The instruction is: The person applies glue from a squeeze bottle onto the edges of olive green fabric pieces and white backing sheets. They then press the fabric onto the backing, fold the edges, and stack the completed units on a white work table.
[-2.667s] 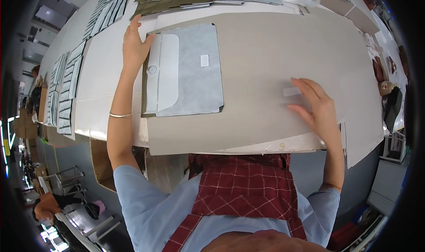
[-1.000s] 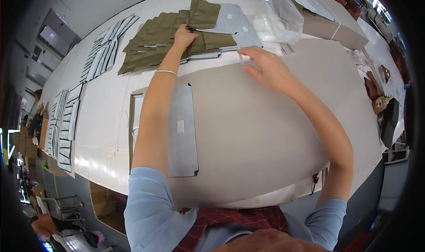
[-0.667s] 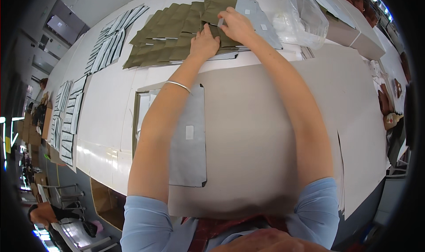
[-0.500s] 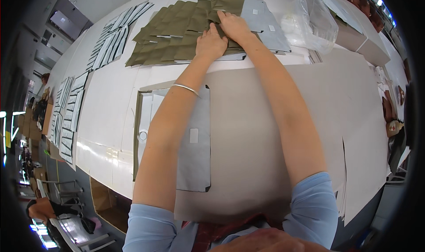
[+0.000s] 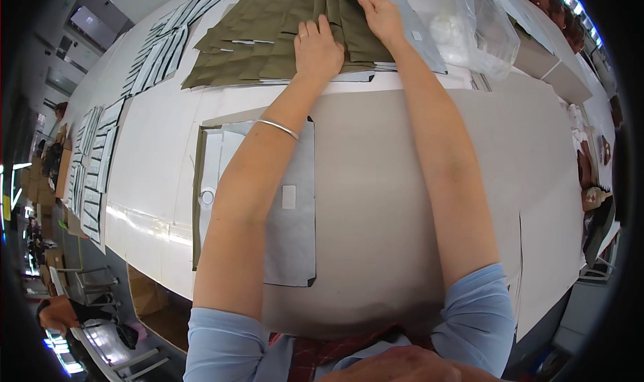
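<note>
Across the far side of the surface [image 5: 144,174], the head view shows me one heap of olive pieces [image 5: 261,43], overlapped too closely to count. Of my two hands, the left hand [image 5: 320,52] lies on the heap, grip unclosed, fingers stretched out; the right hand [image 5: 384,21] has its grip pinched on one olive flap [image 5: 352,23] at the heap's right end, edge raised. One grey panel [image 5: 290,241] bearing one white tag [image 5: 289,197] lies nearer me, partly behind my left forearm. Right of the heap sits one clear bag [image 5: 493,36]; I can't tell whether the white stuff [image 5: 446,39] is inside. Below, one carton [image 5: 151,296] has a dark, unreadable interior.
</note>
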A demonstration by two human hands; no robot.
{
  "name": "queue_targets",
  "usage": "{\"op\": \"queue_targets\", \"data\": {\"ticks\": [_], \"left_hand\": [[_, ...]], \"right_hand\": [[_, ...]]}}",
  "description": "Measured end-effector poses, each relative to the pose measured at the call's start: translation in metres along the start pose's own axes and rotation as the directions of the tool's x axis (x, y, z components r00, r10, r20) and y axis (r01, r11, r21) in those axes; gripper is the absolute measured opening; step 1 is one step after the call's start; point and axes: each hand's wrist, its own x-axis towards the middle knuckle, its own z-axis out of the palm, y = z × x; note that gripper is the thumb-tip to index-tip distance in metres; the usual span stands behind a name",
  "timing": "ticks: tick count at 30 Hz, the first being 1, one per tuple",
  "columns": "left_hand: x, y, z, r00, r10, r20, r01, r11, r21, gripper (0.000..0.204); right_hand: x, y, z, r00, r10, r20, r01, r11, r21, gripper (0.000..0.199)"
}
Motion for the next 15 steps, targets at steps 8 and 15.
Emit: {"op": "queue_targets", "data": {"ticks": [8, 15], "left_hand": [[0.029, 0.009, 0.023, 0.957, 0.037, 0.289, -0.016, 0.997, -0.072, 0.083], [0.036, 0.007, 0.024, 0.795, -0.084, 0.6, 0.096, 0.995, 0.013, 0.097]], "right_hand": [[0.0, 0.0, -0.002, 0.998, -0.057, 0.025, 0.061, 0.986, -0.154, 0.031], [0.034, -0.038, -0.041, 0.971, -0.056, -0.233, -0.015, 0.955, -0.295, 0.034]]}}
